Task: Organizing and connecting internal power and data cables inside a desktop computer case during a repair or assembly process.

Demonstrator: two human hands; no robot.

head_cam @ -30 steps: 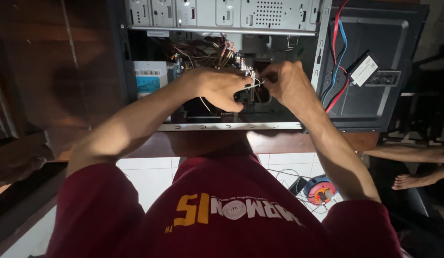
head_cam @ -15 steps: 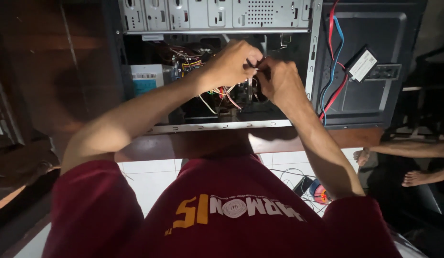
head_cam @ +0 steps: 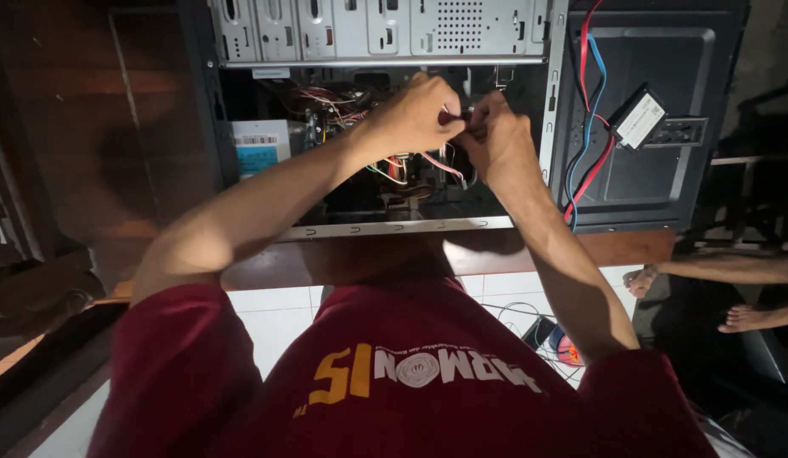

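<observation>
Head view, looking down past a dark red shirt (head_cam: pixel 411 373) into an open computer case (head_cam: pixel 385 34) lying on a brown wooden surface (head_cam: pixel 343 254).

Item 1: left hand (head_cam: pixel 411 114), fingers curled, thumb and forefinger pinched together at the far middle of the case opening.

Item 2: right hand (head_cam: pixel 495 140), likewise curled, fingertips meeting those of the left hand. Both grips appear closed on a small connector (head_cam: pixel 456 117) at the end of thin wires; the piece itself is almost wholly covered by the fingers, so its shape cannot be told.

Item 3: bundle of coloured wires (head_cam: pixel 394 165), running down and nearward from under the hands into the dark case interior. The held piece lies directly between the two hands, neither clearly nearer; its long axis seems to run left to right.

Item 4: red and blue flat cables (head_cam: pixel 590 110), hanging on the right over a black side panel (head_cam: pixel 665 178).

Item 5: another person's bare feet (head_cam: pixel 750 318), far right, on the floor.

Case interior is deeply shadowed; boards and sockets are hard to make out.
</observation>
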